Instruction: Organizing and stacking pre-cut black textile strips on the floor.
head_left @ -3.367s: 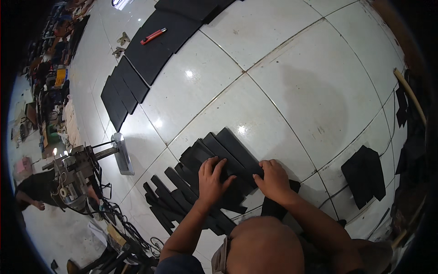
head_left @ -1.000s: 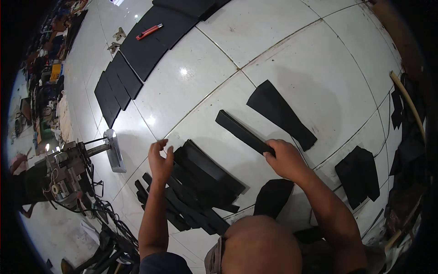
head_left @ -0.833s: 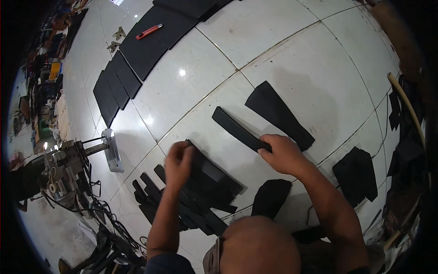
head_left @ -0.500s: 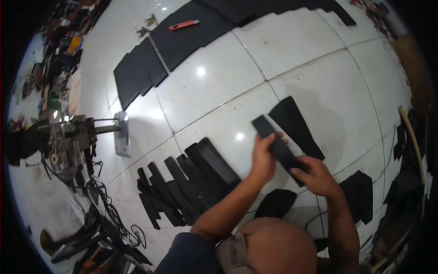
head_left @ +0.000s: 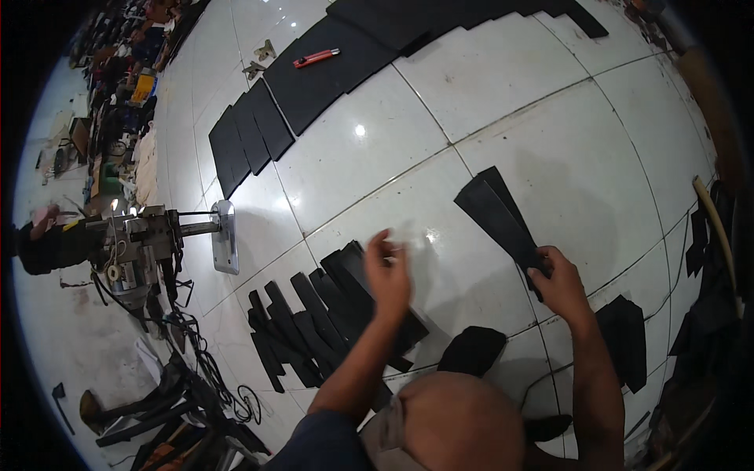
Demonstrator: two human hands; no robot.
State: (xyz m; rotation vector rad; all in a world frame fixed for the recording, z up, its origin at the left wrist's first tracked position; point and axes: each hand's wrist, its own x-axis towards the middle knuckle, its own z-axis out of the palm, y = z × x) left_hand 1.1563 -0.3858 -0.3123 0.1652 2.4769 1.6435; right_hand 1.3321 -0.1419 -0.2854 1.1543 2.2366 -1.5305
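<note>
My right hand (head_left: 559, 284) pinches the narrow lower end of a flat black strip (head_left: 499, 216). The strip lies along a wider black piece (head_left: 488, 174) on the tiled floor, whose edge shows beside it. Over the floor to the left, my left hand (head_left: 389, 279) is raised, with fingers apart, partly curled and a little blurred; nothing shows in it. Close by it lies a loose pile of narrow black strips (head_left: 314, 314). A short black piece (head_left: 473, 350) rests on the floor between my forearms.
A long row of overlapping black panels (head_left: 322, 82) crosses the far floor, with a red cutter knife (head_left: 316, 58) on top. Metal clips (head_left: 263, 51) lie beside it. At left stands a machine (head_left: 141, 243) with cables below. More black pieces (head_left: 624, 341) lie at right.
The strip that both hands held has moved right and down onto the wider piece. My left hand has let go and moved left toward the pile; my right hand keeps its hold.
</note>
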